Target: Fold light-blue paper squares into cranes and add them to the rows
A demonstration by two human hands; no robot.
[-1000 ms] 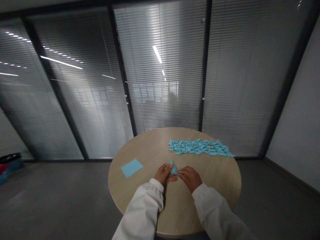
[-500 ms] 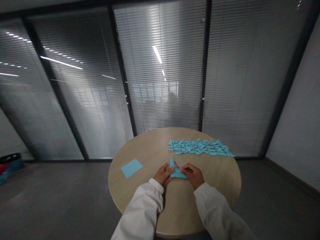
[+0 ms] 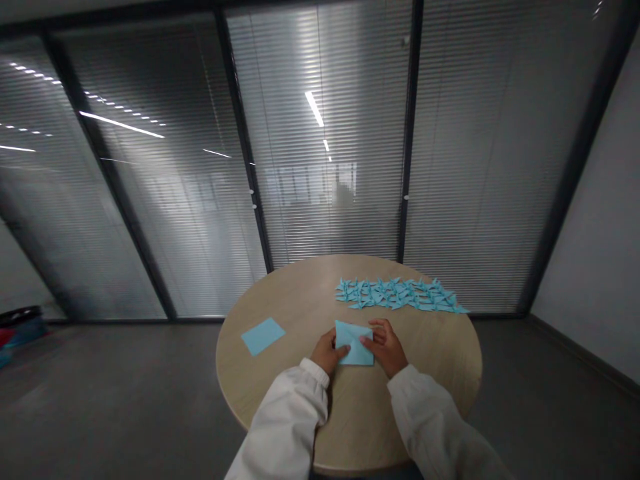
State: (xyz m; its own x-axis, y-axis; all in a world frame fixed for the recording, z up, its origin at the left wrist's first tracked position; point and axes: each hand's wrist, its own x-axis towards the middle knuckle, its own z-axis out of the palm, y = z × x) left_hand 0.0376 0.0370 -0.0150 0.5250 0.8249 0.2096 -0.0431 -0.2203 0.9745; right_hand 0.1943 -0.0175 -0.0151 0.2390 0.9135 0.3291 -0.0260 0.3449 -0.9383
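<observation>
A folded sheet of light blue paper (image 3: 354, 343) lies flat on the round wooden table (image 3: 430, 360), close to the near side. My left hand (image 3: 327, 352) presses its lower left edge with the fingers. My right hand (image 3: 383, 345) rests on its right part, fingers slightly spread. The paper's underside is hidden. Further left lies a flat square of the same blue paper (image 3: 263, 336), out of reach of my fingers. Many small blue origami cranes (image 3: 400, 295) form a dense band near the far edge of the table.
The round table stands before a glass partition with slatted blinds (image 3: 320, 167). A grey floor surrounds it. Dark and red bags (image 3: 20, 327) sit on the floor at the far left. A pale wall (image 3: 590, 200) runs along the right.
The blue paper, a raised pointed shape earlier, now lies opened flat as a wider, squarish form. My right hand has shifted slightly, and its fingers have spread over the paper.
</observation>
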